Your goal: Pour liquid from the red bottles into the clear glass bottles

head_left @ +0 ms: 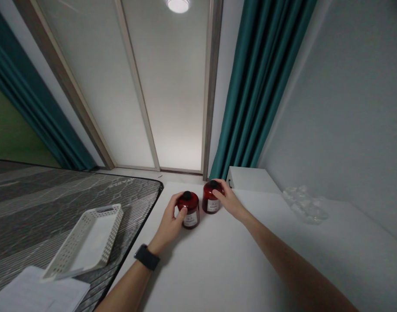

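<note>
The left hand (pixel 170 223), with a dark watch (pixel 147 257) on its wrist, is wrapping round the left jar (pixel 191 213), thumb lying across the front above the label. The right hand (pixel 229 200) is cupping the right jar (pixel 211 200), its fingers draping over the black cap and the far side. Both dark red jars are standing upright on the white worktop (pixel 218 268), just beside each other near its far edge. They are looking like glass or hard glossy plastic, so they are probably handling as stiff, smooth and a little slippery, with some weight if full. A grip low round the body is seeming safer than one by the cap. A white basket (pixel 88 240) is lying on the grey mattress (pixel 55 195) to the left, and some crumpled clear plastic (pixel 304 203) is sitting on the worktop to the right.
</note>
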Tool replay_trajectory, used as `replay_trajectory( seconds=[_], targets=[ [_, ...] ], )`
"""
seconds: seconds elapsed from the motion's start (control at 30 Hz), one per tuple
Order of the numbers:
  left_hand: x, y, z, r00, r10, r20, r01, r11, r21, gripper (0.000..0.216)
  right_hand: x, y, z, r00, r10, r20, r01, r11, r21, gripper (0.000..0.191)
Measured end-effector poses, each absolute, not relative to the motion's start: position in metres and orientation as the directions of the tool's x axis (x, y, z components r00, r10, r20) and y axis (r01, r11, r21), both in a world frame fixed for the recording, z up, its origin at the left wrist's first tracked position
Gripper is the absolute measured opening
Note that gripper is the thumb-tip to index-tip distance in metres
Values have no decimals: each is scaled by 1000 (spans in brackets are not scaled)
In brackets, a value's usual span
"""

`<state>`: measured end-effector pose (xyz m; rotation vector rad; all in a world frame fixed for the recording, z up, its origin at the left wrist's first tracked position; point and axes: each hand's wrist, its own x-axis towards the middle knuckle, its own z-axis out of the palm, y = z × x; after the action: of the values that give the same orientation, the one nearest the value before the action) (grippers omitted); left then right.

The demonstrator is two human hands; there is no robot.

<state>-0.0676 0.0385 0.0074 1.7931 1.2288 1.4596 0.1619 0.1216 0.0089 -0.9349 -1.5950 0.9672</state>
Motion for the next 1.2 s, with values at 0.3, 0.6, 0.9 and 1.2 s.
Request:
replay_trajectory(
  seconds=[0.3, 0.6, 0.9, 1.2],
  targets=[
    [-66, 37, 8, 33, 886, 462, 305, -449, 840, 40, 159, 84, 14, -284, 893, 350, 94, 389, -916, 34],
    [-68, 36, 11, 70, 914, 400, 272, -403, 874, 46, 152, 70, 5, -233, 885, 402, 152, 442, -884, 39],
    [-97, 36, 13, 53, 931, 360, 384, -352, 854, 48, 191, 78, -15, -241, 912, 332, 301, 395, -868, 48],
    [-105, 10, 1, 223, 937, 269, 808, -332, 487, 81, 200, 72, -34, -476, 826, 304, 578, 554, -599, 85]
  ],
)
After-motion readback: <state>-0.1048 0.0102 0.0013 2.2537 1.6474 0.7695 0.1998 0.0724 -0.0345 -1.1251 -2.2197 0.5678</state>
